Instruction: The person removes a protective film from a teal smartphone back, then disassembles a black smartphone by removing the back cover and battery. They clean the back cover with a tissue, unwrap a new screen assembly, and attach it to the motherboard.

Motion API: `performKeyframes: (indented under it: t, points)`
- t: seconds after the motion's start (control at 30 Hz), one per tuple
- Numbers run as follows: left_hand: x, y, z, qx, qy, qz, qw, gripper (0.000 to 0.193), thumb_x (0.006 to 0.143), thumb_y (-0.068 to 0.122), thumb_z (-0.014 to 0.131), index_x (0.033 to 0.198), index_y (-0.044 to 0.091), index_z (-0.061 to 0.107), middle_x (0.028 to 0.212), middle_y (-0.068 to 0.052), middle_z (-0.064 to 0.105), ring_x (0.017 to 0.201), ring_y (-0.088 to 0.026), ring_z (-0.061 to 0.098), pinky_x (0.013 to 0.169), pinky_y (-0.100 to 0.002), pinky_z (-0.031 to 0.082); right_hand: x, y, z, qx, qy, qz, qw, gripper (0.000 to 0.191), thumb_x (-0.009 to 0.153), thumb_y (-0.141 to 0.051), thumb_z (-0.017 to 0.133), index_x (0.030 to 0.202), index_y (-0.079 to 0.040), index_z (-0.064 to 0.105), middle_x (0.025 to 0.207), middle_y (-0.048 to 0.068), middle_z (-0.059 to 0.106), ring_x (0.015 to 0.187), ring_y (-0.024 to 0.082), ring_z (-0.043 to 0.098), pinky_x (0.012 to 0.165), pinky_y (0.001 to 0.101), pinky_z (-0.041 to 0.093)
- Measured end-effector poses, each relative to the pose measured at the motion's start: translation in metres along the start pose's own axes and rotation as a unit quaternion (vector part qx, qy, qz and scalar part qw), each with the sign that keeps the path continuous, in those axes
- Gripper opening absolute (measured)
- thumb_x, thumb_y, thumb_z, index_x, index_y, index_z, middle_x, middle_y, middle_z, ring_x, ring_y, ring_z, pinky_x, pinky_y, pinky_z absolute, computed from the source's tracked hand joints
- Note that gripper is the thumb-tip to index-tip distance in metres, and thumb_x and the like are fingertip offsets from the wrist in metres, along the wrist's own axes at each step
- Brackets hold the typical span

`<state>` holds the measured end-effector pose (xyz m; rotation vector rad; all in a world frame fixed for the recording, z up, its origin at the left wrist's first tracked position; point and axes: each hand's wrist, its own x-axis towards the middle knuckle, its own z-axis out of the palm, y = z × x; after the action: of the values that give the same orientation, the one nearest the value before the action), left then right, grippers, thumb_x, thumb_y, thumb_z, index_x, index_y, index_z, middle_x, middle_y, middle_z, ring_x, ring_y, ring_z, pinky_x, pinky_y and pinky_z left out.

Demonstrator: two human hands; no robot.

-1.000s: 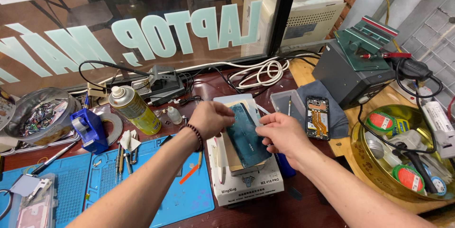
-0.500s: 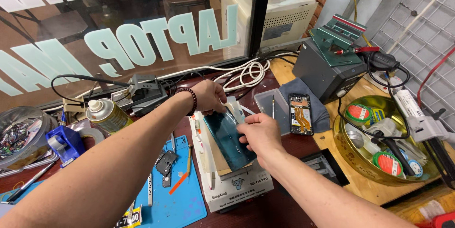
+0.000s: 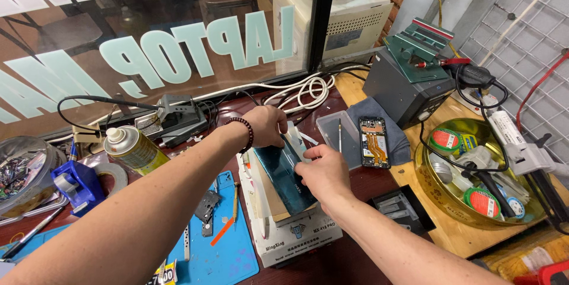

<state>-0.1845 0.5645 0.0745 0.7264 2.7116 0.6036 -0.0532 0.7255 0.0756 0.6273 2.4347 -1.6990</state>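
From the head camera, a dark teal phone [image 3: 284, 175] with a glossy back lies flat on a wooden block [image 3: 268, 193] atop a white heating pad unit [image 3: 296, 237]. Its long axis runs from the near right to the far left, top end toward the window. The left hand [image 3: 267, 125] pinches the phone's far end with curled fingers; the right hand [image 3: 323, 172] presses fingertips against its right edge. An opened phone [image 3: 374, 134] lies just right.
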Motion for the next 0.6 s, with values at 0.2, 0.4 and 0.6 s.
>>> performKeyframes:
  t: [0.2,0.4,0.6]
  points:
    - [-0.002,0.0,0.012,0.019,0.022,0.011,1.0,0.035,0.069,0.019,0.087,0.099,0.008,0.073,0.088,-0.009,0.076,0.086,-0.026,0.074,0.078,-0.036,0.059,0.002,-0.005,0.0,-0.043,-0.009,-0.009,0.999,0.039,0.073,-0.005,0.076,0.112,-0.002,0.07,0.082,0.009,0.075,0.064,0.017,0.07,0.06,0.0316,0.056]
    - [-0.008,0.004,0.016,0.03,0.051,0.029,0.998,0.028,0.071,0.014,0.081,0.097,0.006,0.071,0.086,-0.011,0.076,0.085,-0.029,0.074,0.076,-0.038,0.059,0.0,-0.015,-0.004,-0.096,-0.023,0.0,0.995,0.042,0.074,-0.007,0.075,0.115,-0.004,0.068,0.086,0.01,0.076,0.066,0.018,0.072,0.062,0.0328,0.058]
    - [-0.014,0.008,0.015,0.055,0.06,-0.002,0.997,0.033,0.071,0.019,0.084,0.099,0.007,0.071,0.09,-0.015,0.074,0.089,-0.032,0.072,0.079,-0.041,0.058,0.01,-0.009,-0.005,-0.226,-0.032,-0.042,0.973,0.041,0.073,-0.016,0.082,0.111,-0.004,0.071,0.095,0.011,0.075,0.077,0.018,0.071,0.072,0.0338,0.056]
